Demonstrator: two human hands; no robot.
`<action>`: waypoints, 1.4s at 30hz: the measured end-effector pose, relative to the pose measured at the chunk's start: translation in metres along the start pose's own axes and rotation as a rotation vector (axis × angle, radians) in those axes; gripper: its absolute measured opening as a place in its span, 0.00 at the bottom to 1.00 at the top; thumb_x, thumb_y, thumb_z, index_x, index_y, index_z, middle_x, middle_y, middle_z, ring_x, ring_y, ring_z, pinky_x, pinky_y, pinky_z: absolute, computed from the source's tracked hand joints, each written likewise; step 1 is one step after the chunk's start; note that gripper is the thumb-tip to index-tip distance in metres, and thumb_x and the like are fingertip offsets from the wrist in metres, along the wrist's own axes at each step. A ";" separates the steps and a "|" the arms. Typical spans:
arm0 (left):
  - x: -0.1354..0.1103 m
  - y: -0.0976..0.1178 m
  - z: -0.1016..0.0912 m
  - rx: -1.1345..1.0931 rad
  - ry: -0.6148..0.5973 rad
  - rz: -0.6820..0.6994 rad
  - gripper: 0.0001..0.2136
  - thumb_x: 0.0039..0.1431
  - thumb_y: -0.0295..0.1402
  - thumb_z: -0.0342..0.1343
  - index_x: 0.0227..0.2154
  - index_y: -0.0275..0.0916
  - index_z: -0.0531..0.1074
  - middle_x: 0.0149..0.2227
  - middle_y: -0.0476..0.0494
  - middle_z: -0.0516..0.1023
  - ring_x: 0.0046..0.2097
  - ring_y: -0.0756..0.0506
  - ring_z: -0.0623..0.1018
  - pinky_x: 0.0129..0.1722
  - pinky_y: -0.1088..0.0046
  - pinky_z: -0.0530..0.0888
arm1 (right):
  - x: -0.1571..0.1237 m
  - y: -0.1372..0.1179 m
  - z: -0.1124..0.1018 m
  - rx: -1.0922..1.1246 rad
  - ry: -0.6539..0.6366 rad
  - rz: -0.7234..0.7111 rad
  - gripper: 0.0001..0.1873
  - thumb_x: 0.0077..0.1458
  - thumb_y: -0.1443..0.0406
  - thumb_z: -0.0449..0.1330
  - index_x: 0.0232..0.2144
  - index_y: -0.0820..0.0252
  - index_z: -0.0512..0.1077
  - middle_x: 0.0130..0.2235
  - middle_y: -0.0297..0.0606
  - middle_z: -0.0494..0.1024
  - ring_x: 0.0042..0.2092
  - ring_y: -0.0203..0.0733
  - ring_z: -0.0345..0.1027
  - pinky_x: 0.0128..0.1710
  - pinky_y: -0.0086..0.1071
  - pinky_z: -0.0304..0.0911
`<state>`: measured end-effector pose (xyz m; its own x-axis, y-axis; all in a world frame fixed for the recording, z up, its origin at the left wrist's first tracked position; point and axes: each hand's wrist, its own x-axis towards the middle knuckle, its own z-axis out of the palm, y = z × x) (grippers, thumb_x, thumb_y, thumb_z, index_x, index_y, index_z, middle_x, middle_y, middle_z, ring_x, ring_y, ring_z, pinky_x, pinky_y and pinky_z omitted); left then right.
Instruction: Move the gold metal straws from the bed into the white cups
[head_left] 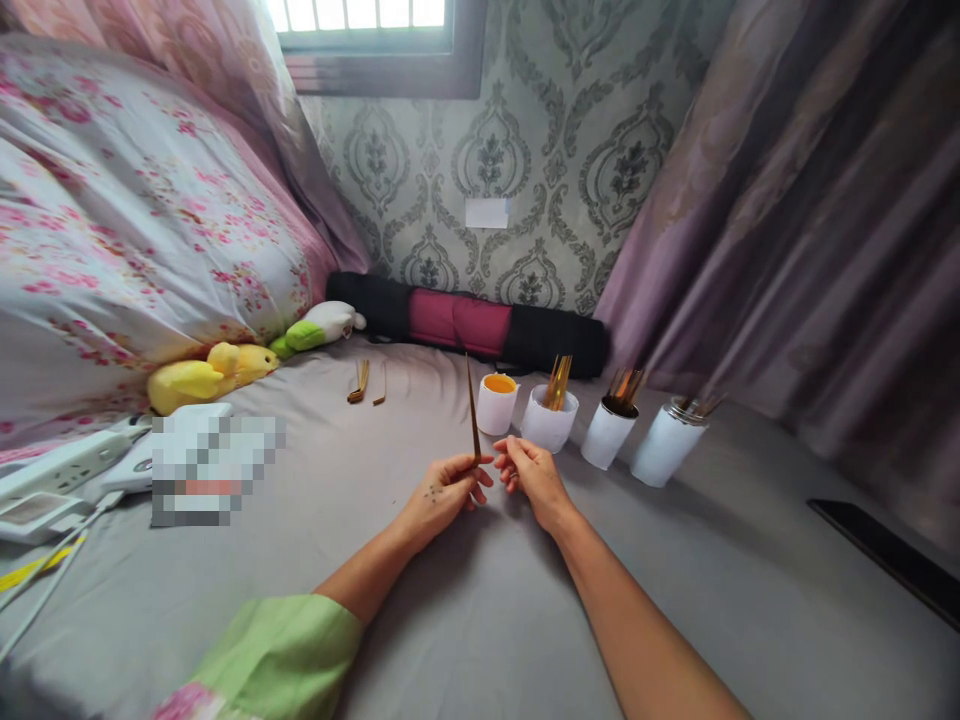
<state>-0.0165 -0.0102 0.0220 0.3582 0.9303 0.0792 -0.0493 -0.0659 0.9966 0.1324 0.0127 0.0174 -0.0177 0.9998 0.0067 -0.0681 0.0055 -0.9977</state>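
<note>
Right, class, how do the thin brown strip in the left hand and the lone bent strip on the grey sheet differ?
The thin brown strip points up from the left hand; the lone bent brown strip lies on the grey fabric sheet. The held strip's visible part looks straight; the lone strip turns near one end. Both are slender.

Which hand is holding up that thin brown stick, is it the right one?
No, the thin brown stick rises from the left hand, while the right hand is close beside it.
</note>
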 end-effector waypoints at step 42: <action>-0.014 0.008 0.013 -0.143 -0.321 -0.202 0.18 0.51 0.37 0.52 0.43 0.32 0.68 0.33 0.42 0.72 0.29 0.52 0.70 0.27 0.75 0.66 | -0.008 -0.040 -0.009 0.144 -0.108 0.065 0.14 0.46 0.57 0.58 0.31 0.63 0.70 0.26 0.31 0.68 0.19 0.23 0.55 0.16 0.21 0.48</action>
<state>-0.0092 -0.0282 0.0296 0.6460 0.7577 -0.0926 -0.0694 0.1791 0.9814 0.1437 0.0045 0.0563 -0.1333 0.9902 -0.0420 -0.2053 -0.0690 -0.9763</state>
